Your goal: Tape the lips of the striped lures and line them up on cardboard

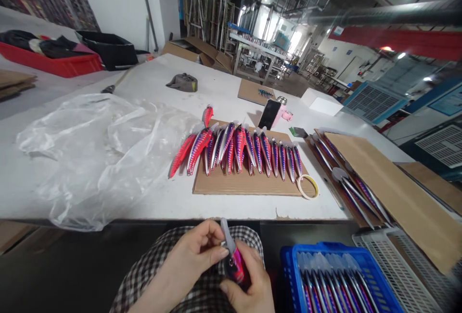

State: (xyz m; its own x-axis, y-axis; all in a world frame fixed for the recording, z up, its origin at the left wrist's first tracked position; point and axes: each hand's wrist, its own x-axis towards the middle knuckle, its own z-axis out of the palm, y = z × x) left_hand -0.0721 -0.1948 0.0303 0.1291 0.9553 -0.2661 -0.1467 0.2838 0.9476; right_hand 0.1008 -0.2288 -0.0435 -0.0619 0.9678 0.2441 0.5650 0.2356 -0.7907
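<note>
Over the checkered cloth on the lap, my right hand (250, 279) is wrapped round a pink and dark fishing lure (235, 266) with a clear lip pointing up. My left hand (202, 250) pinches at the base of that lip with thumb and forefinger; anything small between those fingertips is too small to tell. Beyond both hands, a row of red, purple and silver lures (240, 147) lies on a cardboard sheet (249, 185) on the white table. A roll of tape (308, 187) rests at the sheet's right corner.
Crumpled clear plastic (104, 149) covers the table's left part. A blue basket (294, 274) of lures stands at the lower right, below stacked cardboard (390, 188) with more lures. A phone (270, 114) leans on a pink holder behind the row. Further left is a red bin (72, 65).
</note>
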